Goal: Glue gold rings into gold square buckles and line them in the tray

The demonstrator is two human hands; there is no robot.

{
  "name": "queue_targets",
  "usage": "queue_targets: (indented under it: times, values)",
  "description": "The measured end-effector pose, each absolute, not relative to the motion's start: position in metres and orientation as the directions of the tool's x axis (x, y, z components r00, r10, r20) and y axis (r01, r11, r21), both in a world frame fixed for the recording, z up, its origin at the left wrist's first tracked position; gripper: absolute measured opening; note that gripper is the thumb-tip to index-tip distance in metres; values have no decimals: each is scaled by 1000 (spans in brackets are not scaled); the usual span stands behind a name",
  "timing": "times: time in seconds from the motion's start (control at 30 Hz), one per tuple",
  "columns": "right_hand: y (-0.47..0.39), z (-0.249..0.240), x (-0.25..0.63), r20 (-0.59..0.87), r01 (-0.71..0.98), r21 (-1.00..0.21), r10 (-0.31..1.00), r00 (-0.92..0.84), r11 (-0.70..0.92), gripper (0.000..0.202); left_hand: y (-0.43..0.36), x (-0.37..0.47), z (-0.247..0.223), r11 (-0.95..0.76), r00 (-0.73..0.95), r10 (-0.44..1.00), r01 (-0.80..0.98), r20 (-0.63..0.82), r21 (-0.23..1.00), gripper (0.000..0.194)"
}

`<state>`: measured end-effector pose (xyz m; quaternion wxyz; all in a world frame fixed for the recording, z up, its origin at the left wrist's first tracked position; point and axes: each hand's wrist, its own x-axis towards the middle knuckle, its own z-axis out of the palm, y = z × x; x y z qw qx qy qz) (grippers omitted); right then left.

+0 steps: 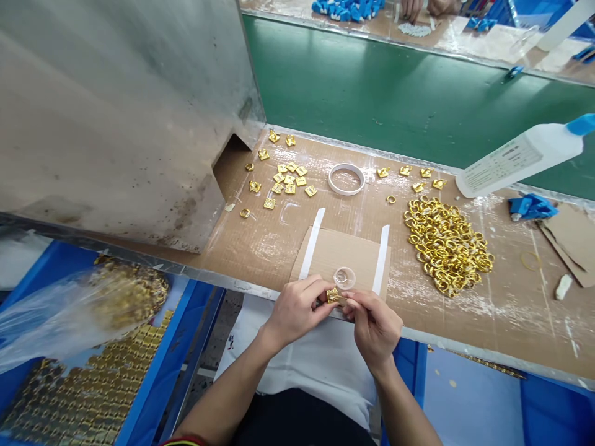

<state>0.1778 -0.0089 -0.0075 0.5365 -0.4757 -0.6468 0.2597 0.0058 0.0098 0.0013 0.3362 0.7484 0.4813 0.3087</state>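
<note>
My left hand (297, 310) pinches a gold square-faced piece (332, 295) between thumb and fingertips, over the front edge of the table. Close beside it, my right hand (377, 327) is closed in a pinch, its fingertips pointing at the gold piece; a thin thing seems to stick out from them, too small to name. Just beyond the fingers, a small clear round cup (344, 279) stands on a cardboard sheet (346, 248) held down by two white tape strips. What lies inside the cup is hard to make out.
A heap of gold rings (446, 244) lies at right, several square gold pieces (289, 179) at left. Behind are a white tape roll (346, 179) and a tilted plastic bottle (520, 158). A metal panel (116, 111) rises at left above a blue tray (153, 378). Another person's hands (418, 7) work opposite.
</note>
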Motion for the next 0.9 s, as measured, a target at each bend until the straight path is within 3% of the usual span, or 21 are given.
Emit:
queue_targets:
  times: [0.2, 0.3, 0.4, 0.57, 0.9]
  values:
    - [-9, -9, 177, 424, 293, -878, 900, 104, 379, 13, 10, 5, 1, -318, 350, 925, 509, 145, 800, 7]
    - [0, -2, 177, 500, 374, -828, 852, 155, 417, 12, 10, 5, -1, -321, 347, 926, 518, 148, 793, 10]
    - [12, 7, 177, 573, 499, -734, 814, 94, 460, 13, 10, 4, -2, -328, 344, 925, 508, 162, 797, 12]
    - [22, 12, 176, 579, 636, -628, 815, -4, 449, 16, 10, 3, -3, -327, 359, 921, 504, 151, 799, 12]
    - [20, 9, 177, 557, 653, -618, 830, -29, 438, 18, 10, 3, -2, -351, 352, 917, 498, 185, 793, 10]
